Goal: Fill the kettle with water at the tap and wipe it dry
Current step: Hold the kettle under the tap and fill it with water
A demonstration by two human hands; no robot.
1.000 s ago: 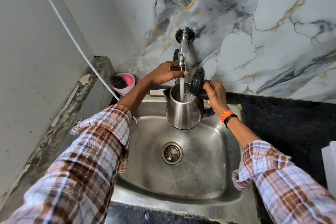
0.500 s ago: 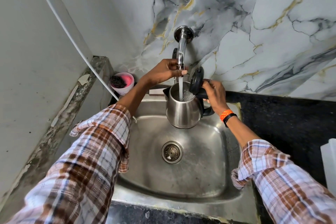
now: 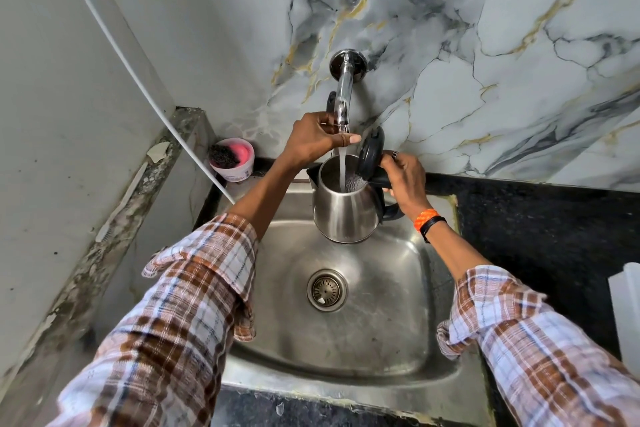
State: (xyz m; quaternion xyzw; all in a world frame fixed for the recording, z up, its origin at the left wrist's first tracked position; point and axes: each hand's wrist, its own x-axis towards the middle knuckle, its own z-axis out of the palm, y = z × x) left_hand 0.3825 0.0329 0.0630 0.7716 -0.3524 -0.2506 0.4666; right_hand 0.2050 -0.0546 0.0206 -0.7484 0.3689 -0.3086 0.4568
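A steel kettle [image 3: 344, 213] with a black handle hangs over the back of the sink, its black lid [image 3: 370, 151] flipped up. My right hand [image 3: 405, 180] grips the handle. A chrome wall tap [image 3: 343, 97] runs a thin stream of water into the kettle's open mouth. My left hand [image 3: 317, 140] is closed around the tap's outlet end, where its knob is hidden by the fingers.
The steel sink [image 3: 391, 333] has a round drain [image 3: 326, 289] in the middle. A pink tub with a dark scrubber [image 3: 231, 159] stands at the back left corner. Black counter [image 3: 540, 229] runs to the right, with a white object [image 3: 627, 315] at its edge. A white hose [image 3: 138, 66] crosses the left wall.
Almost nothing differs: water keeps running into the kettle, and both hands hold their places.
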